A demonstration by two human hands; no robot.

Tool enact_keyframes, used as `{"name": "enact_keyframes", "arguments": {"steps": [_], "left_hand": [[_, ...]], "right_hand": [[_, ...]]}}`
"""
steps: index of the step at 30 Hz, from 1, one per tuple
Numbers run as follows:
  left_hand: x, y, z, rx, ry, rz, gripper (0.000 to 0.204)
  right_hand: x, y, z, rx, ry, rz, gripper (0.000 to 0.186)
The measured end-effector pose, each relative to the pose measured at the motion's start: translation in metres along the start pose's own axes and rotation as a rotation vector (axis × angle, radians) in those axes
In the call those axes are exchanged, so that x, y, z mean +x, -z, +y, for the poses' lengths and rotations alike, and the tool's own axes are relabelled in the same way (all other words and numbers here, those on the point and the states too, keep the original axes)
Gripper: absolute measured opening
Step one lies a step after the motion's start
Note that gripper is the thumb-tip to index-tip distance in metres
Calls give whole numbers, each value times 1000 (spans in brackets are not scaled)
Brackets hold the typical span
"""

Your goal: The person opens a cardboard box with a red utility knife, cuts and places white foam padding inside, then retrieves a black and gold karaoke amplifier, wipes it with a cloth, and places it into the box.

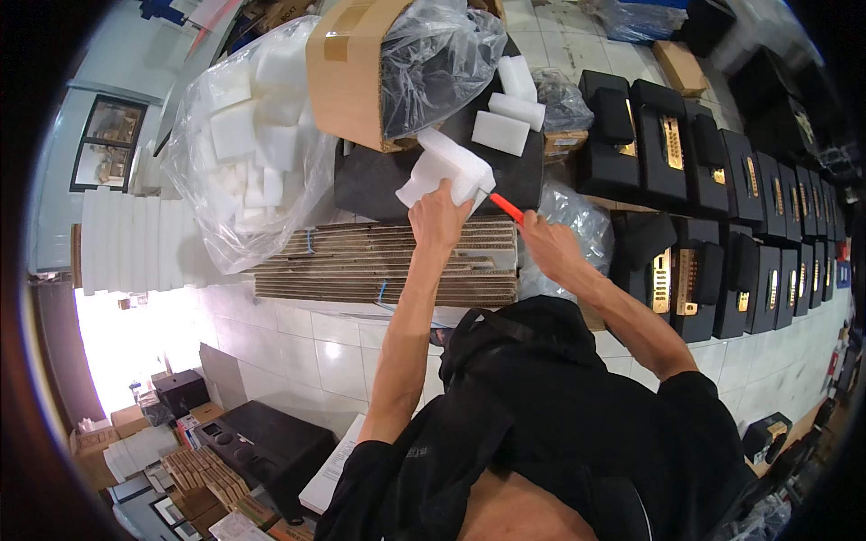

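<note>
While the left hand (439, 216) grips a white foam block (448, 169) from below, fingers closed around its near edge, the right hand (548, 245) is shut on a red-handled knife (505, 206). The knife's long axis runs from the right hand at about four o'clock up toward the foam at ten o'clock, so its tip meets the block's lower right corner, just beside the left hand's knuckles. The foam sits directly at twelve o'clock from the left hand and is tilted, its long side running from lower left to upper right. Of the two hands, the left is the nearer to the block, touching it; the right stands off by the length of the knife.

Behind the foam lies a dark flat pad (379, 185), with two more foam pieces (505, 122) resting on it at one o'clock. A stack of flattened cardboard (379, 266) lies beneath the left forearm. At ten o'clock a clear bag of foam pieces (248, 135) bulges, and a cardboard box (352, 68) stands at eleven. Rows of black cases (722, 207) stretch away at three o'clock.
</note>
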State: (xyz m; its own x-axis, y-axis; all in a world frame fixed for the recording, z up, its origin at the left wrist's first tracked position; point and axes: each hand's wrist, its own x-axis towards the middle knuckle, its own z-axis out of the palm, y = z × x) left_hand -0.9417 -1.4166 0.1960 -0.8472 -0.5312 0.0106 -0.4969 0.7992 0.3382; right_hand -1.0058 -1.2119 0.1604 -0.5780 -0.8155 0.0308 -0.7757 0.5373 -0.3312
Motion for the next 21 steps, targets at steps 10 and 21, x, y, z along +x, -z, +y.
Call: {"name": "enact_keyframes", "arguments": {"steps": [10,21], "left_hand": [[0,7,4,-3,2,4,39],[-40,17,-16,-365,-12,84,79]], "right_hand": [[-4,-12,4,61,-53,-1,25],[-13,-32,14,169,-113,116,30]]}}
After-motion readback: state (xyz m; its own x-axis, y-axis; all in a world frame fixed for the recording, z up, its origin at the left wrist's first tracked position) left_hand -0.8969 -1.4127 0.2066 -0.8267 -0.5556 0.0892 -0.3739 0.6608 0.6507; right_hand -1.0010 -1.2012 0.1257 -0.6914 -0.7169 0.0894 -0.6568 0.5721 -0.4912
